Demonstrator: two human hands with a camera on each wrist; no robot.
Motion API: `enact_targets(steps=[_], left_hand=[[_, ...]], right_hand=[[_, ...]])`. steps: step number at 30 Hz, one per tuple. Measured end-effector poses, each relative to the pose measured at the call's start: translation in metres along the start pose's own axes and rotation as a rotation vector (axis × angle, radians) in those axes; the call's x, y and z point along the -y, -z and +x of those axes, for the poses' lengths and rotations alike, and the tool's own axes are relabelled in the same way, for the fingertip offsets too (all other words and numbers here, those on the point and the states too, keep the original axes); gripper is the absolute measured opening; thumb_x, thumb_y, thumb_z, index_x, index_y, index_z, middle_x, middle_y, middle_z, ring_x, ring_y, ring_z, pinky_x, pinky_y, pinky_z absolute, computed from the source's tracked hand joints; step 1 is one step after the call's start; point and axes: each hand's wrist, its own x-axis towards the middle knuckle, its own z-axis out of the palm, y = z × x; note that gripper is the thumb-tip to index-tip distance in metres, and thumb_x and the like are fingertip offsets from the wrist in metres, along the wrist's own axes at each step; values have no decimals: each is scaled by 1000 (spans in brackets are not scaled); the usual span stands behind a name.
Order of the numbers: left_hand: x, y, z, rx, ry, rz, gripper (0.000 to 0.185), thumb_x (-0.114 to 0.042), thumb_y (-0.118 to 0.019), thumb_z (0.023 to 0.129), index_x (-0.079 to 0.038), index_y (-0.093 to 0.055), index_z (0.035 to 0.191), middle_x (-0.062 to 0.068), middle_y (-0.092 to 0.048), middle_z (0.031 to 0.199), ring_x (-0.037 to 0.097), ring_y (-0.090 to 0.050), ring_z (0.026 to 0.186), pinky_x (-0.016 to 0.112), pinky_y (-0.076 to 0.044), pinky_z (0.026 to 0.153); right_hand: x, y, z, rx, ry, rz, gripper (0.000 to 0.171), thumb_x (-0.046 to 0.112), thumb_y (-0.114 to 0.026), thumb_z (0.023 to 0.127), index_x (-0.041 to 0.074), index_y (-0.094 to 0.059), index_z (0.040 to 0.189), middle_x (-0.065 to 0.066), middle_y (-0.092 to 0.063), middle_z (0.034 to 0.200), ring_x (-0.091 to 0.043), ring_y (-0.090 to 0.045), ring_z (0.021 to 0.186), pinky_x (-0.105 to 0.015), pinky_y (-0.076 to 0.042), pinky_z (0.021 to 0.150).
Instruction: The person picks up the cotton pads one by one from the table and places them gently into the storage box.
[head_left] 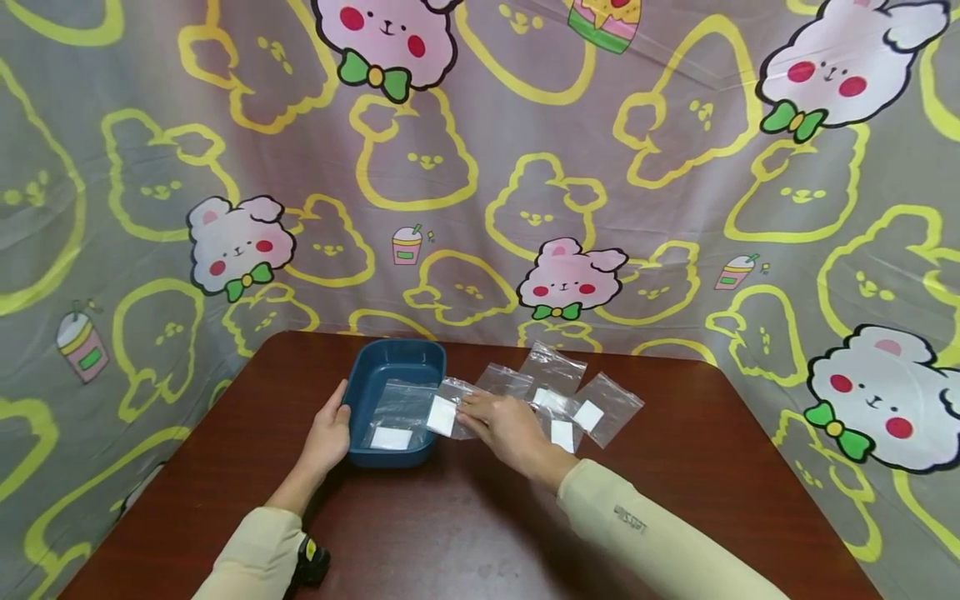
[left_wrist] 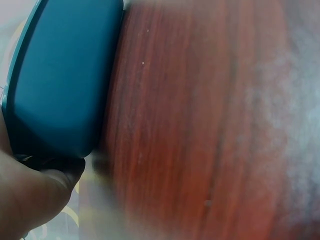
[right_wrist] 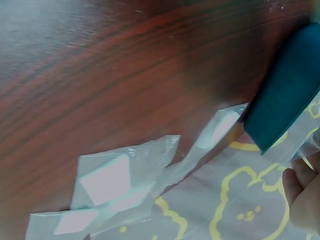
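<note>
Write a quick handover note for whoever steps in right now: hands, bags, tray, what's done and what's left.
Left hand grips the near left rim of the blue tray on the table.
Right hand pinches a clear bag with a white label, hanging over the tray's right rim.
Done: one labelled bag lies inside the tray.
Left: the loose bags lying right of the tray, apparently four or so.

A dark red-brown wooden table [head_left: 465, 533] stands against a grey cloth backdrop [head_left: 480, 167] printed with yellow bunny outlines, pink bunnies with green bow ties and small drink cups. Right of the work, 3 clear zip bags [head_left: 577, 400] with white labels lie overlapping on the tabletop, near its back edge.
</note>
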Motion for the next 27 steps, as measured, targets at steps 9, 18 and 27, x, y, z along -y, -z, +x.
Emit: enact_targets(steps=[9,18,27], left_hand=[[0,1,0,1,3,-3,55,-10,-26,110,-11,-12,163,18,-16,165,37,-13,151,54,-11,120],[1,-1,1,2,-7,-9,54,-10,-27,110,-10,-13,162,19,-16,165,37,-13,151,55,-12,120],[2,0,-1,-5,-18,-8,54,-10,-27,110,-10,-14,162,20,-16,165,37,-12,150,54,-12,120]], right_hand=[[9,-9,21,0,39,-23,21,24,-69,97,16,-79,113,-3,-72,119,-20,-65,116,-38,-53,95],[20,-18,39,17,67,-28,21,24,-67,98,16,-79,114,-4,-71,121,-21,-63,120,-37,-52,97],[27,-29,53,69,68,-32,20,26,-64,100,17,-79,110,0,-71,122,-18,-62,121,-34,-50,100]])
